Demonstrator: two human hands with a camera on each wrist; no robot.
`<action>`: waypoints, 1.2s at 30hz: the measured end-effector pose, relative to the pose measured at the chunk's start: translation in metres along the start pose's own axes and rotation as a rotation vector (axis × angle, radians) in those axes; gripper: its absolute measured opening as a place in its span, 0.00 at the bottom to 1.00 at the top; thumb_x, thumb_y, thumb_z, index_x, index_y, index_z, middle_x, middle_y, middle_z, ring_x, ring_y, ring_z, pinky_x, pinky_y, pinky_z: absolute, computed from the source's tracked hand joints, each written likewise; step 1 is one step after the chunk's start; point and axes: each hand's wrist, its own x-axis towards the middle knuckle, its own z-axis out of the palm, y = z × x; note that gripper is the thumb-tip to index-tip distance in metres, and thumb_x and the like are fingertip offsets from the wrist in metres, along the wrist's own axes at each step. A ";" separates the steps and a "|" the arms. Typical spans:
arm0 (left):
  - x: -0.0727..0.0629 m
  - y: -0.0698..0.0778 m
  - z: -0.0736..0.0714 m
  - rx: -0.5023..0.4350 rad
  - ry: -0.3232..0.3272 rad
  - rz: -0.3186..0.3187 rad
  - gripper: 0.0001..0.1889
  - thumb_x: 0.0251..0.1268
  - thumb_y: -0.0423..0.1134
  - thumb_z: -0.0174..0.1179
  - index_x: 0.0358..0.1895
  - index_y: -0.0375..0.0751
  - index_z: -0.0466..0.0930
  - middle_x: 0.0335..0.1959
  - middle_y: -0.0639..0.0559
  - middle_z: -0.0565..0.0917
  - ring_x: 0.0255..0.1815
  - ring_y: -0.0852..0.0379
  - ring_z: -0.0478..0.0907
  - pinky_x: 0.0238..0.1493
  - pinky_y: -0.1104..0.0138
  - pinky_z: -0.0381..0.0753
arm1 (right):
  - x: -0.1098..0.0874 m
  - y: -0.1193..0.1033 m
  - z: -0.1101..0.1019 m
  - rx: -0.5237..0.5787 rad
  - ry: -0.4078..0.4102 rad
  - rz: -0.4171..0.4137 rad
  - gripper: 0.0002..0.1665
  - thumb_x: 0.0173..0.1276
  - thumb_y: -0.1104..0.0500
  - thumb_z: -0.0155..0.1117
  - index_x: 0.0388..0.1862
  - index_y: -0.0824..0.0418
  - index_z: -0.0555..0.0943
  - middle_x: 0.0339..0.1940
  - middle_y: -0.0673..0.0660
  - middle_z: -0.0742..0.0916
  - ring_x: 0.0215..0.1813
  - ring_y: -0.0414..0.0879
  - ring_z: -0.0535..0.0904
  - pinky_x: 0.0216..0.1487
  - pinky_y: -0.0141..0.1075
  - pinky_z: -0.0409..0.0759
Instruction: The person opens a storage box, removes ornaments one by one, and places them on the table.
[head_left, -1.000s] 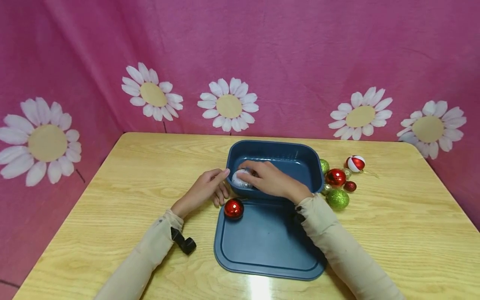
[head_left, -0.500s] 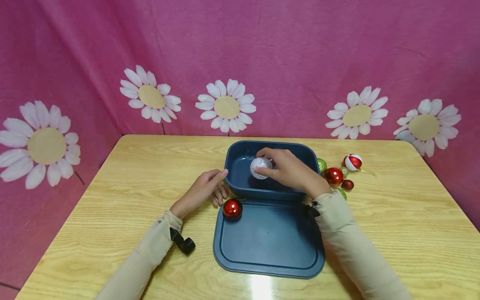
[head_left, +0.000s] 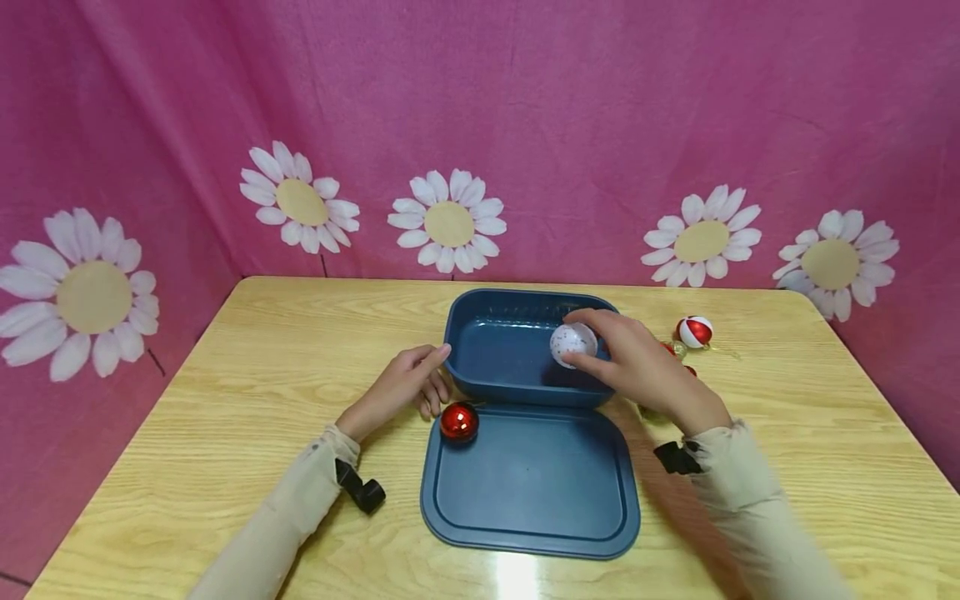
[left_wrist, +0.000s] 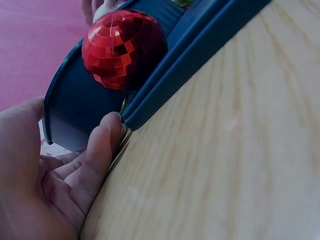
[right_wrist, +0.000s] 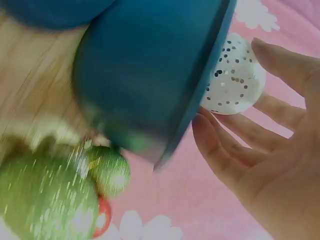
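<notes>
My right hand (head_left: 637, 367) holds a white speckled bauble (head_left: 573, 345) between thumb and fingers, over the right part of a dark blue rectangular container (head_left: 517, 393). In the right wrist view the bauble (right_wrist: 235, 77) shows above the container's rim, dotted with dark sequins. My left hand (head_left: 401, 387) rests at the container's left end, thumb against its rim. Its other fingers lie loosely bent, low by the lid's corner in the left wrist view. Close to them, a shiny red faceted bauble (head_left: 459, 422) sits on the flat blue lid (head_left: 528, 483), in front of the container.
Right of the container, a red-and-white bauble (head_left: 694, 332) lies on the wooden table (head_left: 795, 417) beside a small gold one (head_left: 679, 349). Green baubles (right_wrist: 47, 195) show in the right wrist view. A pink curtain (head_left: 570, 125) with daisies hangs behind the table.
My right hand has lifted the white bauble from the container's left end and carried it rightward. My left hand and the red bauble on the lid have stayed in place.
</notes>
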 end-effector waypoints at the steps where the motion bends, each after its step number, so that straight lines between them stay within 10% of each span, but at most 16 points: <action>1: 0.000 0.000 0.000 -0.002 -0.002 0.004 0.29 0.77 0.62 0.45 0.47 0.33 0.75 0.30 0.34 0.84 0.19 0.49 0.81 0.20 0.62 0.83 | -0.004 0.002 -0.003 0.004 0.013 0.001 0.29 0.68 0.49 0.69 0.63 0.61 0.76 0.58 0.58 0.83 0.55 0.52 0.78 0.53 0.51 0.81; 22: -0.001 0.000 -0.004 0.013 -0.009 0.000 0.32 0.73 0.66 0.46 0.46 0.36 0.75 0.29 0.40 0.85 0.20 0.50 0.82 0.21 0.62 0.84 | -0.077 0.078 -0.066 -0.068 0.229 0.144 0.31 0.65 0.57 0.73 0.62 0.66 0.75 0.53 0.69 0.83 0.40 0.57 0.85 0.32 0.19 0.76; 30: -0.001 0.001 -0.006 -0.001 -0.007 -0.004 0.30 0.75 0.64 0.46 0.46 0.35 0.75 0.28 0.39 0.84 0.18 0.52 0.81 0.20 0.64 0.83 | -0.086 0.119 -0.070 -0.257 0.158 0.210 0.30 0.63 0.60 0.72 0.57 0.74 0.72 0.43 0.79 0.82 0.41 0.73 0.79 0.38 0.61 0.76; 36: 0.000 0.001 -0.002 -0.006 -0.006 -0.005 0.30 0.76 0.62 0.47 0.45 0.34 0.75 0.28 0.39 0.84 0.17 0.52 0.80 0.19 0.63 0.83 | -0.085 0.133 -0.056 -0.275 0.047 0.238 0.28 0.63 0.59 0.72 0.54 0.75 0.73 0.43 0.80 0.82 0.44 0.76 0.78 0.42 0.66 0.75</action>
